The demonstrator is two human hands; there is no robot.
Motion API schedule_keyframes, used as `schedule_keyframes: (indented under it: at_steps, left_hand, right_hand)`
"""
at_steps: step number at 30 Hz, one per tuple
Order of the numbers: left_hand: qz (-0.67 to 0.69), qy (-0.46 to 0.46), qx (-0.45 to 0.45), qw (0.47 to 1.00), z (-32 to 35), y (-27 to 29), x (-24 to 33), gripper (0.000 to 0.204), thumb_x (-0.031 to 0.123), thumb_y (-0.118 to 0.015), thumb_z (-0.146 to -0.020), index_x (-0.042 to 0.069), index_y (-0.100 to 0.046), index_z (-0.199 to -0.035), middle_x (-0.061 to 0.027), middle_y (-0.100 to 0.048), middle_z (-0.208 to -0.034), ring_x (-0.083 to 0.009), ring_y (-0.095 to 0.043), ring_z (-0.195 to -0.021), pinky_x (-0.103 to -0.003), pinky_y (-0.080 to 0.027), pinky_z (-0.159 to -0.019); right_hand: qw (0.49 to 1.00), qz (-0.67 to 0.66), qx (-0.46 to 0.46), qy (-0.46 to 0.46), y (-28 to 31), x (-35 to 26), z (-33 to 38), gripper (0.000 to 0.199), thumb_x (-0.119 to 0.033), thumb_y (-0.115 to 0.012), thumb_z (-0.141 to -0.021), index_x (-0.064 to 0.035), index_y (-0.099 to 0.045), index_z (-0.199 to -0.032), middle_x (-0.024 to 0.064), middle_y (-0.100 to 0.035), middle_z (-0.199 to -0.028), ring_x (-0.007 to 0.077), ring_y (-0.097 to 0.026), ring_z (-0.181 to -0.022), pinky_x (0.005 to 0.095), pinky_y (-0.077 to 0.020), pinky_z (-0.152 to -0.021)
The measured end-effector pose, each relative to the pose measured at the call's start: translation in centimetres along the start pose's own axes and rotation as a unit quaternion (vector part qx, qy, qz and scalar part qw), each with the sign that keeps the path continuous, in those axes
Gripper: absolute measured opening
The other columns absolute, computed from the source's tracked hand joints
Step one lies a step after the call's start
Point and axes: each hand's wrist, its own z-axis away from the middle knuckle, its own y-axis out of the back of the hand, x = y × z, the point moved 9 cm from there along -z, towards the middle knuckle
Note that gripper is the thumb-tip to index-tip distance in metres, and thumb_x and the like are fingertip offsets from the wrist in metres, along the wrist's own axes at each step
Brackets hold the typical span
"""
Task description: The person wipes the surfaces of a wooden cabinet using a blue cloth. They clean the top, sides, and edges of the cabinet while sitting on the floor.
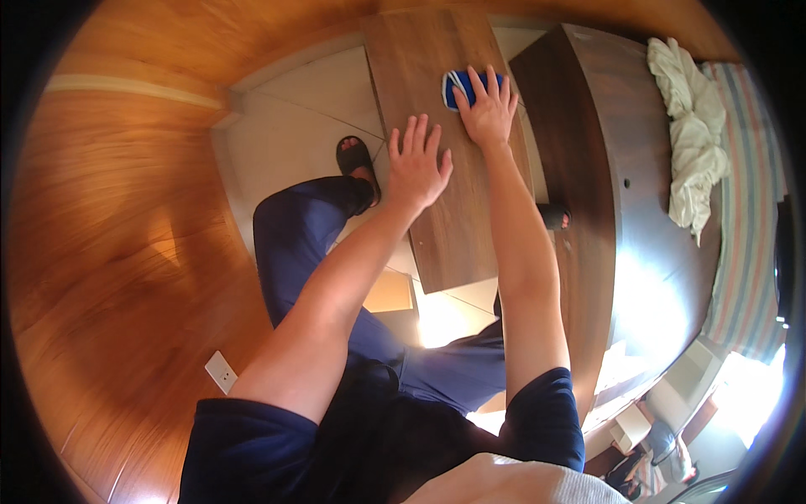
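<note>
My right hand (489, 109) lies with fingers spread over a blue folded cloth-like pad (461, 84) with white edging. The palm and fingers cover part of the pad, which rests near the far end of a long brown wooden board (453, 227). Closer to me and further left, my left hand (417, 164) is over the same board with its fingers stretched apart. It holds nothing. Whether its palm presses on the wood cannot be made out.
A glossy orange-brown wood wall (126, 218) with a white socket (221, 372) rises at left. At right stands a dark wooden platform (600, 126) bearing a crumpled pale cloth (693, 134) and a striped fabric (747, 210). My sandalled left foot (356, 160) is on the tiled floor (290, 122).
</note>
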Motion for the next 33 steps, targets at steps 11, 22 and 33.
schedule_keyframes:
  at_steps: [11,22,33]
  left_hand:
    - [-0.024,-0.028,0.070,0.997,0.2,-0.2,-0.4,0.048,0.040,-0.052,-0.100,0.010,-0.057,-0.138,-0.0135,-0.049,-0.151,-0.0303,-0.039,-0.145,-0.054,-0.024,-0.119]
    - [0.173,0.027,-0.081,0.981,-3.1,-1.9,-3.4,0.050,0.043,-0.055,-0.099,0.009,-0.059,-0.135,-0.0135,-0.051,-0.148,-0.0327,-0.043,-0.141,-0.050,-0.029,-0.118]
    - [0.558,0.396,-0.131,0.718,0.2,-2.2,-10.6,0.062,0.055,-0.046,-0.104,0.006,-0.052,-0.141,-0.0084,-0.063,-0.128,-0.0237,-0.060,-0.115,-0.046,-0.045,-0.100]
  right_hand:
    - [0.996,-0.009,-0.061,-0.071,10.4,-1.7,28.7,0.060,-0.041,-0.066,-0.093,-0.0184,-0.053,-0.147,0.0172,-0.040,-0.157,0.0487,-0.030,-0.145,0.0635,-0.0245,-0.118]
    - [0.993,-0.032,-0.072,-0.084,11.1,-4.9,35.0,0.061,-0.038,-0.067,-0.094,-0.0194,-0.049,-0.150,0.0169,-0.033,-0.161,0.0495,-0.023,-0.148,0.0610,-0.0243,-0.119]
    - [0.995,-0.004,-0.088,-0.054,9.7,-6.8,32.1,0.064,-0.042,-0.064,-0.094,-0.0158,-0.047,-0.151,0.0277,-0.028,-0.159,0.0576,-0.024,-0.144,0.0646,-0.0250,-0.117]
